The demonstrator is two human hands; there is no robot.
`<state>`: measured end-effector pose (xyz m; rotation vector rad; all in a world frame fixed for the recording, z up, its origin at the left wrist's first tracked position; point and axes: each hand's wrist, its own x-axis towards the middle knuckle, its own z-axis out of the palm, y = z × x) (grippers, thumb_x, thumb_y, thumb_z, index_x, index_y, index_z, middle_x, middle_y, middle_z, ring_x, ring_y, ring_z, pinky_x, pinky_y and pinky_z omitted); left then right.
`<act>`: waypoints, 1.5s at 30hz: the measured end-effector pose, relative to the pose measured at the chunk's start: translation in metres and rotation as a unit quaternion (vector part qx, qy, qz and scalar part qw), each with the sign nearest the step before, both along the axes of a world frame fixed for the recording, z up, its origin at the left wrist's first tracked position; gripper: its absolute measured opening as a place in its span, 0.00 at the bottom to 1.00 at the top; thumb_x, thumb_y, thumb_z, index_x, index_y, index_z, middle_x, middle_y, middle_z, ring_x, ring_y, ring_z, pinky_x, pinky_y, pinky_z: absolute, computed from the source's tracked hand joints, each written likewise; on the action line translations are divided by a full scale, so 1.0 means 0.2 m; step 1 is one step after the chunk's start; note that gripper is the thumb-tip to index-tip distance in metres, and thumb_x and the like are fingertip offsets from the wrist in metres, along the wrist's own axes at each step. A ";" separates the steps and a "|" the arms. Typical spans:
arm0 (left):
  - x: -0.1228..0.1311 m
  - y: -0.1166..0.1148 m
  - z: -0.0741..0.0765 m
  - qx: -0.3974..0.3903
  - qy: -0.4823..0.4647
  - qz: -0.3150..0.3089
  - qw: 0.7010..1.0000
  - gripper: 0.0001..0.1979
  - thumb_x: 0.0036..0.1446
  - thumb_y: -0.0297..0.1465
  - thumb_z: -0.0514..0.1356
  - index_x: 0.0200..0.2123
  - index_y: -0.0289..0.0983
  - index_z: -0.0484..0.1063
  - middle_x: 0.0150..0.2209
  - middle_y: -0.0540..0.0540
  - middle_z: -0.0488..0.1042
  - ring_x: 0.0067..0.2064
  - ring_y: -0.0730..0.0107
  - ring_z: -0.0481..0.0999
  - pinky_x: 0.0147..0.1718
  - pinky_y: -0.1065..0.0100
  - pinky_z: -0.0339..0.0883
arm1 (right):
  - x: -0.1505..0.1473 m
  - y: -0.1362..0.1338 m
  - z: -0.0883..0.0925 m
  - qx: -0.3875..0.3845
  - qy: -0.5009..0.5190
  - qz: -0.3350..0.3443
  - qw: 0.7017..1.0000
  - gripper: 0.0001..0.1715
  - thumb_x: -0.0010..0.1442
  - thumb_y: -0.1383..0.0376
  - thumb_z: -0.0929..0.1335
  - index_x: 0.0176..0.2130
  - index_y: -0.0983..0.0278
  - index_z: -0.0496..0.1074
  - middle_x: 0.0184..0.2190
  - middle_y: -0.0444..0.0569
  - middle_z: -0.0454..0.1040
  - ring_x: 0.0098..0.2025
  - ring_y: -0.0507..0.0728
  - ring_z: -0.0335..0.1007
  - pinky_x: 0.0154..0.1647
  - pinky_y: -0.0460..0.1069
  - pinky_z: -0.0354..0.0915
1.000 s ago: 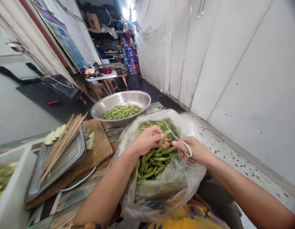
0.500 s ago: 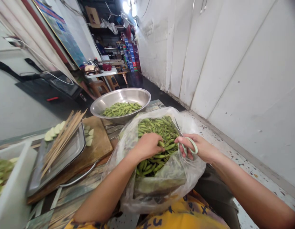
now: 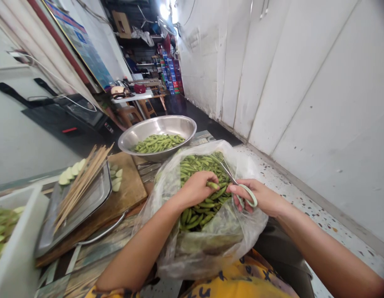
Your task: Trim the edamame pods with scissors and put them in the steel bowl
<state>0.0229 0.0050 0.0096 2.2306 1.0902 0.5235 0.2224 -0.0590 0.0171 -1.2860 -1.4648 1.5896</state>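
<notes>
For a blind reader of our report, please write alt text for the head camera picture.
The left hand holds a green pod over a clear bag of pods while the right hand holds green-handled scissors. Behind stands a steel bowl with more pods.

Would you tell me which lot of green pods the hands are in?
The one in the clear plastic bag; the steel bowl holds the other, farther off.

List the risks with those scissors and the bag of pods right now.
1. The scissors in the right hand point toward the left hand, which pinches a pod; its fingertips might get nicked.
2. The blades lie close over the thin plastic bag and may snag or tear it.
</notes>
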 end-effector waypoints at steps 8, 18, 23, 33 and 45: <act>0.02 -0.02 0.04 -0.164 -0.202 0.118 0.958 0.15 0.48 0.39 0.63 0.33 0.33 0.75 0.24 0.50 0.73 0.27 0.73 0.68 0.31 0.71 0.62 | -0.01 -0.01 -0.01 0.016 -0.042 0.048 0.998 0.25 0.55 0.46 0.68 0.31 0.66 0.67 0.19 0.42 0.67 0.17 0.48 0.59 0.14 0.42 0.55; 0.00 -0.02 0.08 -0.133 -0.148 0.109 0.974 0.13 0.46 0.39 0.64 0.31 0.34 0.79 0.31 0.48 0.79 0.33 0.68 0.74 0.34 0.71 0.65 | 0.00 0.00 0.01 0.089 -0.132 0.099 0.982 0.20 0.58 0.50 0.68 0.34 0.65 0.71 0.21 0.43 0.69 0.23 0.51 0.65 0.23 0.43 0.59; -0.02 -0.02 0.08 -0.151 -0.131 0.088 0.976 0.13 0.46 0.39 0.65 0.29 0.35 0.79 0.29 0.49 0.78 0.30 0.70 0.73 0.32 0.72 0.64 | 0.01 0.01 0.03 0.097 -0.161 0.109 0.976 0.21 0.55 0.50 0.70 0.29 0.66 0.71 0.19 0.42 0.67 0.21 0.50 0.63 0.21 0.44 0.56; 0.00 0.00 0.07 -0.285 -0.333 0.116 0.891 0.14 0.47 0.38 0.65 0.25 0.33 0.67 0.15 0.57 0.58 0.16 0.84 0.52 0.16 0.77 0.44 | -0.02 0.01 -0.01 0.012 -0.017 0.006 1.000 0.27 0.51 0.44 0.69 0.29 0.65 0.66 0.19 0.42 0.68 0.17 0.49 0.60 0.14 0.44 0.56; 0.06 -0.02 0.08 -0.170 -0.363 0.233 0.886 0.08 0.44 0.28 0.61 0.26 0.34 0.63 0.20 0.50 0.71 0.15 0.84 0.54 0.15 0.77 0.44 | -0.06 -0.01 -0.01 -0.006 0.039 0.012 0.999 0.29 0.52 0.42 0.68 0.27 0.65 0.65 0.23 0.45 0.68 0.22 0.52 0.65 0.13 0.43 0.61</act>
